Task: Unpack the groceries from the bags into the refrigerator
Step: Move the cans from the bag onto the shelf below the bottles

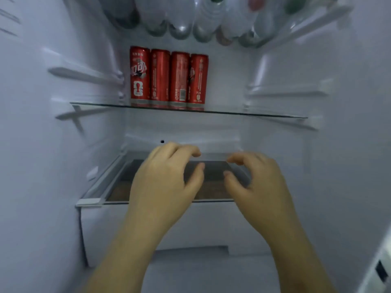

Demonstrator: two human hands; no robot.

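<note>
Our left hand (pixel 163 176) and right hand (pixel 256 182) hover empty, fingers loosely curled, just above the lower shelf (pixel 91 201); red cans (pixel 169 79) stand upright beyond, higher.

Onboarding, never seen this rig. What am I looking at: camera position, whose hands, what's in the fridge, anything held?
No robot here: a person works bare-handed, and one wide-angle camera worn on the head looks forward and down into an open refrigerator. The left hand and right hand reach in over the lowest glass shelf, fingers loosely curled, holding nothing; whether they touch it is unclear. Four red cans stand upright in a row on the middle glass shelf. Blurred clear bottles sit on the shelf above. No grocery bags are in view.
</note>
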